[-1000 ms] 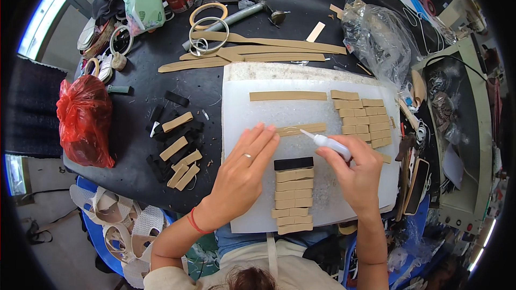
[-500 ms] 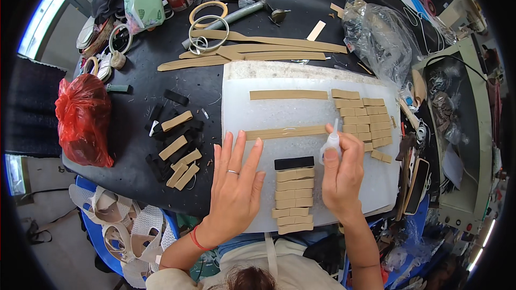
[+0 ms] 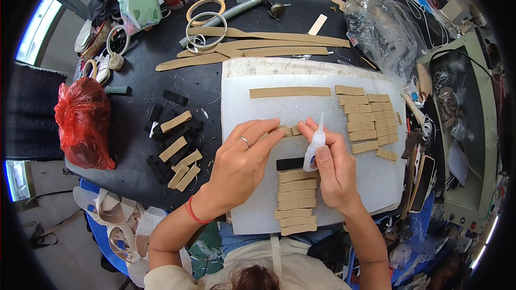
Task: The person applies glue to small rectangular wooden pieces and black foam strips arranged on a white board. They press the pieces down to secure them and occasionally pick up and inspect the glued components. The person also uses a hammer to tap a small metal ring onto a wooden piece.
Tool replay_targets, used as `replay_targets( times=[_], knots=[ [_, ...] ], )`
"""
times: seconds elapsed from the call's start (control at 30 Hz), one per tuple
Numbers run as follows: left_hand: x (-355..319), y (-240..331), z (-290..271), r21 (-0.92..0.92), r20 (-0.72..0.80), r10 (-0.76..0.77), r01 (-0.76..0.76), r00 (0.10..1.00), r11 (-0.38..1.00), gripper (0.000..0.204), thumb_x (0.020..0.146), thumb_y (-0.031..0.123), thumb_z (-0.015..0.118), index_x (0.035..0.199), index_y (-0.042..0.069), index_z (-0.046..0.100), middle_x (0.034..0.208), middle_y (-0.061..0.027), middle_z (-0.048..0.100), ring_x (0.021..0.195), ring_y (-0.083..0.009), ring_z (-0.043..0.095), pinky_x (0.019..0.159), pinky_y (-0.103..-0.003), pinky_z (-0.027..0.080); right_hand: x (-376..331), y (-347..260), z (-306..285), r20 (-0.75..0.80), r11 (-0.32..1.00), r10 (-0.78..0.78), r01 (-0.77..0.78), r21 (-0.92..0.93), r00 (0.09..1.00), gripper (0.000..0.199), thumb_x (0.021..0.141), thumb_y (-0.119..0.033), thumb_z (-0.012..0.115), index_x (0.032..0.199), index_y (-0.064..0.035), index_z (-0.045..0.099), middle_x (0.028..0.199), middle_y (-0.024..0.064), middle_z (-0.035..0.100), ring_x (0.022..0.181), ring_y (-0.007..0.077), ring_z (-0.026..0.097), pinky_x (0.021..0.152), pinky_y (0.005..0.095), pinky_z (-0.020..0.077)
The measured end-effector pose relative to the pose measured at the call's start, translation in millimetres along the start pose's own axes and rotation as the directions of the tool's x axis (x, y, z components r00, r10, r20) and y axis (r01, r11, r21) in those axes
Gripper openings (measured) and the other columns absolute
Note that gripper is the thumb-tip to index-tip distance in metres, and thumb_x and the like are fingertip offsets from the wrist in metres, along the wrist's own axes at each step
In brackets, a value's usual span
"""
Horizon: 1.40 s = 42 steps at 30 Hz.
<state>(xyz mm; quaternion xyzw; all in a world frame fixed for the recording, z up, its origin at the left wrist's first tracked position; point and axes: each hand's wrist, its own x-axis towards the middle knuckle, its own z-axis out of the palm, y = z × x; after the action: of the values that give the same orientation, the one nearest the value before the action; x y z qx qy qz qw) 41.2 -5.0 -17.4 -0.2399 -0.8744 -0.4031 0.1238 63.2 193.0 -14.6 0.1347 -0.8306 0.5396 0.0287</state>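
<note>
— Tan strip [image 3: 288, 129] lies crosswise on the white surface [image 3: 376, 182], pinched by your left hand [image 3: 242, 164]?
— Yes; your right hand [image 3: 334, 169] clasps the glue bottle [image 3: 313, 150], nozzle upright just right of it.

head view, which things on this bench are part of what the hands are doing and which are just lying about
In use:
left hand
right hand
glue bottle
folded tan strip
white board
stacked tan pieces

Lying about:
red bag
hammer
tape rings
clear plastic bag
</note>
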Motion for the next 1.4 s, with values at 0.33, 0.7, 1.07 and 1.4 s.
replay_targets(
  times=[0.33,0.7,1.07,1.4],
  knots=[
    [-0.6,-2.6,3.9,0.013,0.028,0.036,-0.036,0.999,0.999,0.032,0.077,-0.007,0.068,0.107,0.003,0.07,0.11,-0.0099,0.068,0.097,-0.0287,0.064,0.081,-0.036,0.054,2.0,-1.0,1.5,0.035,0.998,-0.029,0.03,-0.047,0.999,0.025,0.104,-0.021,0.042,0.109,0.0018,0.049,0.125,0.0222,0.062,0.124,0.0384,0.054,0.111,0.0504,0.0326],
    [2.2,-3.0,4.2,0.058,0.055,0.056,-0.059,0.997,0.997,0.033,0.075,-0.008,0.068,0.107,0.002,0.069,0.11,-0.0095,0.068,0.097,-0.0285,0.064,0.081,-0.036,0.054,4.0,2.1,3.5,0.023,0.994,-0.063,0.064,-0.091,0.998,0.025,0.102,-0.019,0.045,0.111,0.0034,0.051,0.122,0.0217,0.064,0.122,0.0373,0.056,0.109,0.0513,0.0351],
    [0.9,-7.6,2.5,0.05,0.105,0.139,-0.145,0.985,0.988,0.037,0.066,-0.004,0.062,0.103,-0.007,0.065,0.11,-0.0126,0.064,0.1,-0.0297,0.062,0.082,-0.036,0.054,2.3,-2.5,7.8,0.054,0.947,-0.117,0.127,-0.296,0.992,0.021,0.097,-0.015,0.054,0.108,0.0036,0.054,0.119,0.0199,0.066,0.12,0.0359,0.058,0.106,0.052,0.0374],
    [4.2,9.5,-9.0,0.354,0.256,0.18,-0.266,0.95,0.897,0.045,0.072,0.004,0.06,0.117,0.002,0.063,0.106,-0.0073,0.056,0.105,-0.0249,0.054,0.089,-0.037,0.044,6.5,-13.3,-2.4,0.053,0.959,0.081,-0.063,-0.276,0.995,0.019,0.098,-0.019,0.052,0.104,-0.0015,0.058,0.11,0.0131,0.063,0.111,0.0302,0.053,0.098,0.0426,0.0329]
  ],
)
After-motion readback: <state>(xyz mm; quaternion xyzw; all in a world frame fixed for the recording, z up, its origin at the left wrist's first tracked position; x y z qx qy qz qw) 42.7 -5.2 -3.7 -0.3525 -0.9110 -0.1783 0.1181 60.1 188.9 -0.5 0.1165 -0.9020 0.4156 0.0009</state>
